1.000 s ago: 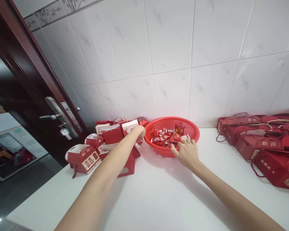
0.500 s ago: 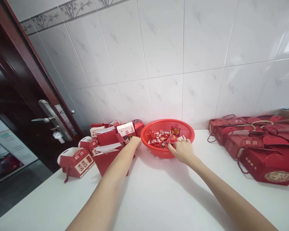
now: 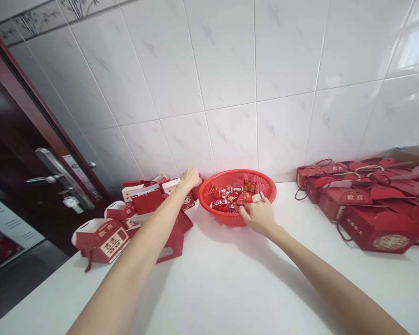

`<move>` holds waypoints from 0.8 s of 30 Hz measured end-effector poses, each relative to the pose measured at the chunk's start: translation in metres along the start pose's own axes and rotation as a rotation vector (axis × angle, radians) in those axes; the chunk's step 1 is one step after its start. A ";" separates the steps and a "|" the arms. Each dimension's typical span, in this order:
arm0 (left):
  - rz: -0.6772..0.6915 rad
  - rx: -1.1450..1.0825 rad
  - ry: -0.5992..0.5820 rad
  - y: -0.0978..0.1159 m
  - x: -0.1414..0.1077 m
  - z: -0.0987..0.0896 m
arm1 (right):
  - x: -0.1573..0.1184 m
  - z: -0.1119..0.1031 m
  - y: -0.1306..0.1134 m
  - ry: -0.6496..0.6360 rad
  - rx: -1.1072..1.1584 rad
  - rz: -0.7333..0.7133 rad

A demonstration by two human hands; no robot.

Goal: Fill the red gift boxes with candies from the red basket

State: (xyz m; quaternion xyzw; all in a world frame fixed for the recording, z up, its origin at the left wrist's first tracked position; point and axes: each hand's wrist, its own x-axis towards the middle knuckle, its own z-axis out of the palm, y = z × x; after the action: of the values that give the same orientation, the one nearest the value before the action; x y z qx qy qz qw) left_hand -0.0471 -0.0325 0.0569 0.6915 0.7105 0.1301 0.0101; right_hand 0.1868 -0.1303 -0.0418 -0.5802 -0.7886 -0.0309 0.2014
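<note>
My left hand (image 3: 191,177) reaches to the back left, above the folded red-and-white boxes (image 3: 171,185) near the wall. Its fingers are curled downward, and whatever they grip is hidden. Beneath my left forearm is an open red gift box (image 3: 174,242), partly covered by the arm. My right hand (image 3: 260,217) is closed over the near right rim of a red plastic basket (image 3: 214,215), thumb toward the inside. Red-wrapped sweets (image 3: 230,197) lie in the basket, close to the right fingertips.
At far left an open red box with a handle cord (image 3: 106,242) stands near the table's left edge. Several closed red boxes (image 3: 380,228) are lined up on the right. A tiled wall (image 3: 230,135) rises behind the white table (image 3: 223,284); a dark door (image 3: 24,139) stands left.
My left hand has moved farther back and up, toward the wall. The open red box under that arm has shifted or tilted. My right hand stays at the basket rim; the view has swung slightly right.
</note>
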 end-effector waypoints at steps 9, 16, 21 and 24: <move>0.184 0.035 -0.273 0.045 -0.018 0.037 | -0.013 0.020 -0.020 0.183 0.113 -0.160; 0.341 0.006 -0.641 0.047 -0.021 0.050 | -0.018 0.039 -0.025 0.388 0.164 -0.271; 0.402 0.047 -0.707 0.049 -0.029 0.060 | -0.019 0.041 -0.024 0.427 0.188 -0.290; 0.387 0.117 -0.673 0.052 -0.033 0.071 | -0.019 0.042 -0.024 0.443 0.184 -0.297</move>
State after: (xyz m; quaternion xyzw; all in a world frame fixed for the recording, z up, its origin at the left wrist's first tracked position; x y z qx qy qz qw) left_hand 0.0186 -0.0528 -0.0065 0.8161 0.5302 -0.1450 0.1784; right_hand 0.1576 -0.1436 -0.0825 -0.4168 -0.8011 -0.1144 0.4139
